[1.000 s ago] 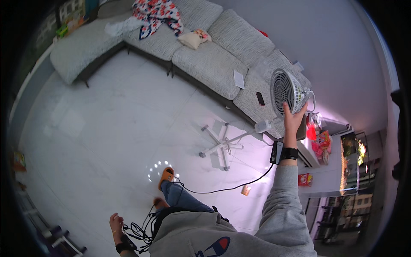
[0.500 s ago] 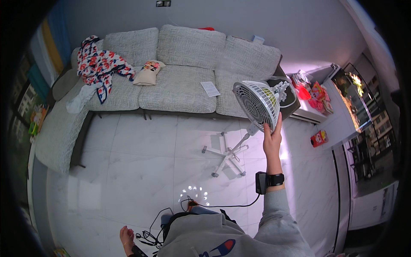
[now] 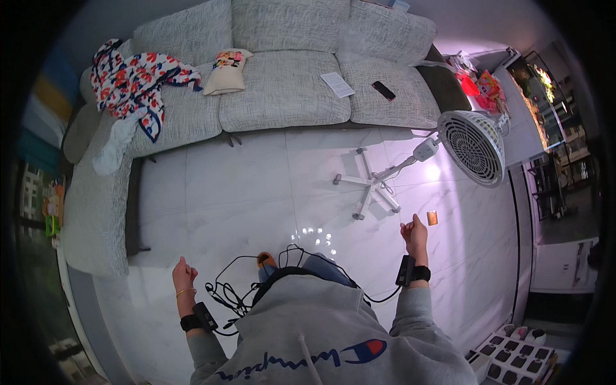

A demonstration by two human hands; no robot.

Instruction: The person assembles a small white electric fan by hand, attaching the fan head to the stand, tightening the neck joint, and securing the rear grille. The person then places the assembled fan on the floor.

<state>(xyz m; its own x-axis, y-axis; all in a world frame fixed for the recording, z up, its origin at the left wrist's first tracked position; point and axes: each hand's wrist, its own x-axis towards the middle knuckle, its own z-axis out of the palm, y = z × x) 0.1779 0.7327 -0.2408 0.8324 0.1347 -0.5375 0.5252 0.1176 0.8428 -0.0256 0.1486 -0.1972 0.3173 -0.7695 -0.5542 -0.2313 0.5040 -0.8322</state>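
Note:
A white floor lamp with a round grille head (image 3: 471,147) stands at the right, its grille angled toward me. Its pole runs down to a star-shaped wheeled base (image 3: 370,186), with a small white box (image 3: 425,150) near the head. My right hand (image 3: 415,236) is below the lamp head and apart from it, its fingers loosely curled around nothing visible. Low at the left, my left hand (image 3: 184,276) hangs over the floor with curled fingers and holds nothing I can see. Each wrist wears a black strapped device, with cables running to my waist.
A grey corner sofa (image 3: 282,96) carries a patterned blanket (image 3: 147,80), a cushion (image 3: 226,74), a paper sheet (image 3: 337,85) and a phone (image 3: 384,90). A small golden rectangle (image 3: 432,218) lies on the floor. Loose black cables (image 3: 224,298) hang before me. A glass tank (image 3: 545,128) stands right.
My right hand has let go of the lamp head and drawn back toward me. The lamp head appears farther right of its base. My left hand has risen, and the view has tilted down.

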